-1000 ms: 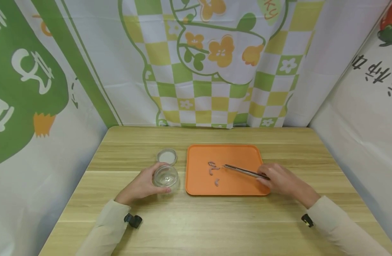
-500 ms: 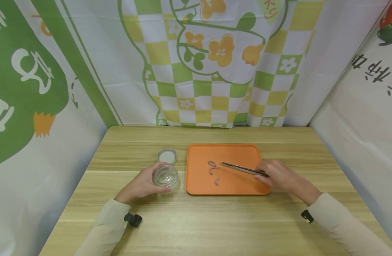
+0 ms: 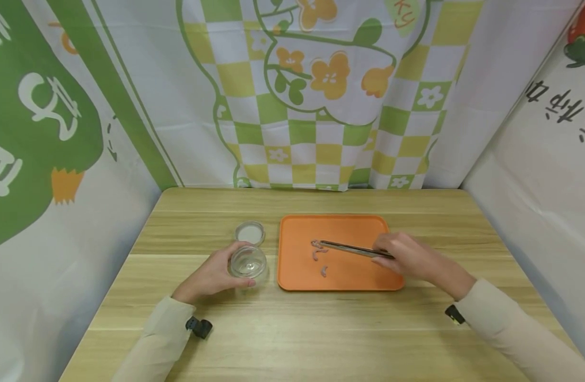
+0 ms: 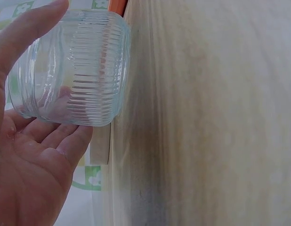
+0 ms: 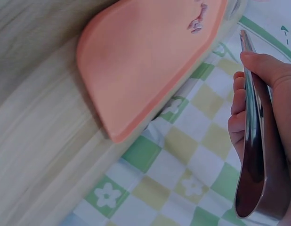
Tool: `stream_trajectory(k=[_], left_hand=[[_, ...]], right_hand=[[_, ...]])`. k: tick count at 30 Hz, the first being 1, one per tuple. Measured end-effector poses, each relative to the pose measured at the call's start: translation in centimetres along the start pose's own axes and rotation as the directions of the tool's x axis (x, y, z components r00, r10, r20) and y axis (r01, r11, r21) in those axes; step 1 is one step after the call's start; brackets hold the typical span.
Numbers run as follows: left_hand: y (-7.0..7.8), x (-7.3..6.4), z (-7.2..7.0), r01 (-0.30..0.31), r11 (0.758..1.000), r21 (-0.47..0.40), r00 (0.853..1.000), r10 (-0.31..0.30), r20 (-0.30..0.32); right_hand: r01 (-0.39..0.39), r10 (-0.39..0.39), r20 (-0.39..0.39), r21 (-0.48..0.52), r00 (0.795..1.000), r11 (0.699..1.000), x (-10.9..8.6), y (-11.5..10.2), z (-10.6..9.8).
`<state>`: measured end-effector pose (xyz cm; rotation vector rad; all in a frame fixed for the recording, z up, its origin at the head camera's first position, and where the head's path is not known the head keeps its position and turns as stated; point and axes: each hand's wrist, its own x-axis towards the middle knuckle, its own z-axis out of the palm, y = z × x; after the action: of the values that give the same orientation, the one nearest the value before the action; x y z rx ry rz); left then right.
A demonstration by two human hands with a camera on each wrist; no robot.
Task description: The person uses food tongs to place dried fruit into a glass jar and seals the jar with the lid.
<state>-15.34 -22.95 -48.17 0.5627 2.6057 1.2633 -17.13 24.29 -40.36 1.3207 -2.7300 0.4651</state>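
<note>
My left hand (image 3: 220, 273) grips a small clear glass jar (image 3: 248, 263), thumb on one side and fingers on the other. Ribs run round the jar's lower wall (image 4: 91, 77) in the left wrist view, and its bottom is close to the tabletop. In my right hand (image 3: 411, 257) is a pair of metal tongs (image 3: 351, 249), pinched between thumb and fingers with the bent end toward me. Their tips overlap the uppermost of several small, curled pinkish-grey pieces (image 3: 324, 271) on an orange tray (image 3: 364, 278). Whether the tips pinch that piece I cannot tell.
A round lid (image 3: 250, 233) with a clear rim lies just behind the jar, left of the tray. The wooden table (image 3: 292, 334) ends at a checked curtain (image 3: 311, 138) at the back, with printed cloth on both sides.
My right hand and the tongs have moved left across the tray, bringing the tips from beside the uppermost piece onto it. The left hand and the jar have stayed put.
</note>
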Motion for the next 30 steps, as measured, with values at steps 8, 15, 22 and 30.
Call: stream_trajectory(k=[8, 15, 22, 30], left_hand=[[-0.1, 0.0, 0.0, -0.004, 1.0, 0.012, 1.0, 0.004, 0.005], [-0.4, -0.1, 0.1, 0.004, 1.0, 0.013, 1.0, -0.004, 0.002], [-0.3, -0.1, 0.1, 0.005, 1.0, 0.016, 1.0, -0.005, 0.003], [-0.1, 0.0, 0.1, 0.002, 1.0, 0.018, 1.0, -0.003, 0.004]], right_hand=[[-0.022, 0.024, 0.055, -0.03, 0.998, 0.999, 1.4, -1.3, -0.8], [-0.01, 0.012, 0.096, -0.021, 0.995, 1.0, 2.8, -2.4, -1.1], [0.059, -0.06, 0.091, 0.01, 0.994, 0.998, 4.4, -3.2, -0.9], [0.107, -0.108, 0.087, 0.023, 0.99, 0.994, 6.4, -4.2, -0.8]])
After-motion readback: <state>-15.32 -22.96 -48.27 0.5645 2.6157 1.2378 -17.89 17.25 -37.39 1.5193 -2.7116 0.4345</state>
